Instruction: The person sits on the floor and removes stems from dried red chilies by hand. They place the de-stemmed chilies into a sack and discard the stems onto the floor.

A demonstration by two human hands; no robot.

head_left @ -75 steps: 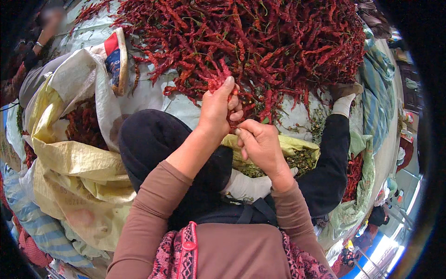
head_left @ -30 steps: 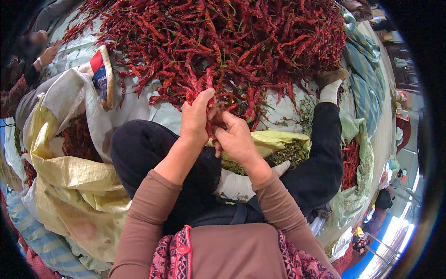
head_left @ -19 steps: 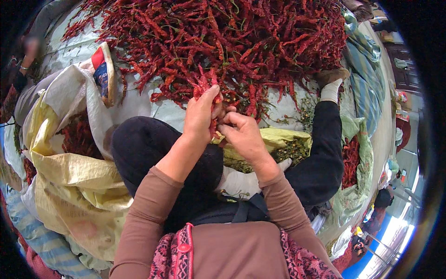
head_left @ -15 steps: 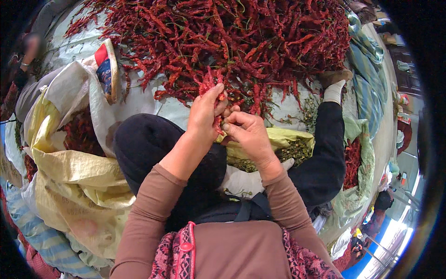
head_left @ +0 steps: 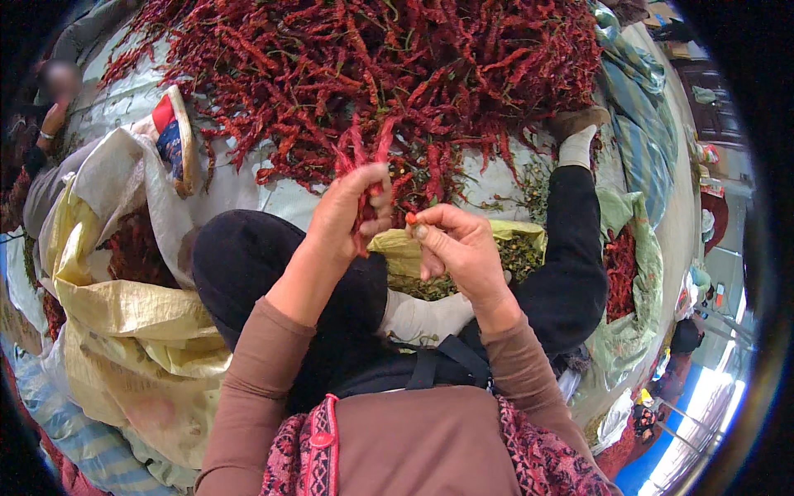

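Note:
My left hand [head_left: 341, 217] is closed around a few wrinkled red chili peppers [head_left: 361, 149], which stick out beyond its fingers and also show below the palm. Beside it, a little apart, my right hand [head_left: 467, 252] pinches a small orange-red bit of chili pepper [head_left: 411, 218] between thumb and forefinger. A wide heap of dried red chili peppers [head_left: 372, 70] lies just beyond both hands. Under the right hand, between my legs, a yellow sack [head_left: 395, 255] holds greenish-brown stems [head_left: 517, 258].
At left, an open pale yellow sack [head_left: 124, 322] has chili peppers inside. A green sack [head_left: 641, 289] with more peppers stands right of my outstretched leg [head_left: 571, 248]. Another person's shoe [head_left: 175, 149] and hand [head_left: 54, 120] are at the far left. Striped sheeting [head_left: 633, 107] borders the heap.
My hands have separated: the right moved away rightward and toward me, with the small bit in its pinch. My left hand still holds its peppers, which now spread apart more.

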